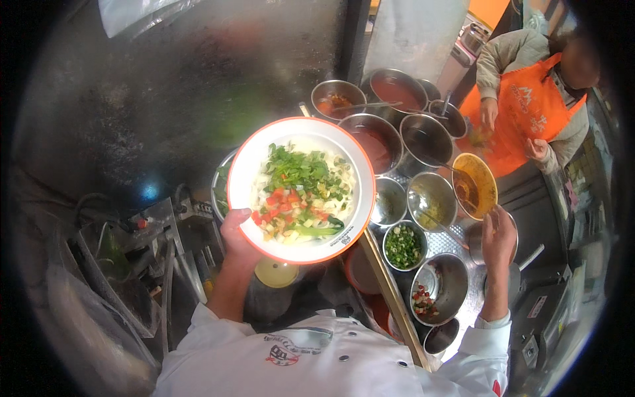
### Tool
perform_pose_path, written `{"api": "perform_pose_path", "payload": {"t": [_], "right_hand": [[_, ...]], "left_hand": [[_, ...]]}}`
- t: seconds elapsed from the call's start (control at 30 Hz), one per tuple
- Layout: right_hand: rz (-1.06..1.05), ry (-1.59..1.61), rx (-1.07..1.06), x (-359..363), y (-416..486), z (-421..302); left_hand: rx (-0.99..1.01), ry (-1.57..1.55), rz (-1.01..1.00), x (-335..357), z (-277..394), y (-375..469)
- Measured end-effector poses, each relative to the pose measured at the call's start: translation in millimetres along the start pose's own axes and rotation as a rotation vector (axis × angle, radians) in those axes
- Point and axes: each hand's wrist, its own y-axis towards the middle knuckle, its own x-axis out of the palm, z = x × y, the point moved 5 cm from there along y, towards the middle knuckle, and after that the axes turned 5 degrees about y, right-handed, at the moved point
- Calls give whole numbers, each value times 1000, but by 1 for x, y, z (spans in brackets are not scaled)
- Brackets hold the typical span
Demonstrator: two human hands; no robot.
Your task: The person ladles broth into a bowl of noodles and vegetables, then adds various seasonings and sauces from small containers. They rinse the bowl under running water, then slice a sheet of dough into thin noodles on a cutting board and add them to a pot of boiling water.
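My left hand (239, 238) holds a white bowl with an orange rim (237, 168) by its lower left edge. Noodles (346, 198) lie in the bowl under chopped green herbs (297, 166), diced red and pale vegetables (285, 203) and a green vegetable stalk (320, 230). At the right, my right hand (497, 238) is raised beside a yellow bowl (488, 181) of reddish-brown sauce; its fingertips are at the bowl's lower rim, and whether they grip it I cannot tell. Just left of that hand stand a steel bowl with a spoon (436, 191) and a bowl of chopped scallions (405, 245).
Several steel pots of red or dark sauce (369, 144) stand behind the white bowl, some with ladles. A steel bowl of diced red pieces (449, 283) sits near my front. A wooden edge strip (392, 297) runs beside it. A person in an orange apron (531, 104) stands at the upper right.
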Motion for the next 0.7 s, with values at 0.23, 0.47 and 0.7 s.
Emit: {"api": "perform_pose_path", "payload": {"t": [0.23,0.47,0.7], "right_hand": [[-119,-8,138,-7,-41,-11],[-485,88,364,-15,-134,11],[-974,-274,359,55,-175,32]], "left_hand": [[11,75,25,7,-3,10],[-10,100,-29,35,-15,-4],[-24,126,-26,60,-36,-15]]}}
